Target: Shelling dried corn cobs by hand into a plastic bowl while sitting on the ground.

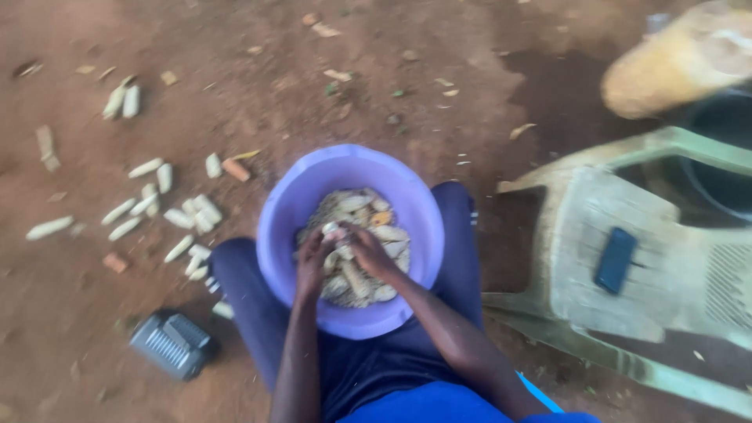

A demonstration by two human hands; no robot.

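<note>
**Maize cob worked between both hands over the basin**

Where the two hands meet above the purple basin (282,211), a pale maize cob (331,229) is gripped. The left hand (312,262) is closed round the lower part of the cob; the right hand (370,252) is wrapped over it from the other side, so the hands are pressed together on the one cob. The frame is blurred, so the finger positions cannot be told exactly.

Beneath the hands, the basin is seen filled with loose kernels and further cobs (356,270). The basin is held on the lap, between knees clad in dark blue.

Judgement on the step: the shelling is best done with the cob kept low over the middle of the basin, so that loosened kernels fall inside. One hand should be held firm while the other is twisted against it, row by row.

Further out, stripped cobs (168,215) are scattered on the red earth at the left. A small grey grilled device (172,343) lies near the left knee. At the right, a pale green plastic chair (666,313) lies tipped over, with a dark phone (616,260) resting on it.
</note>
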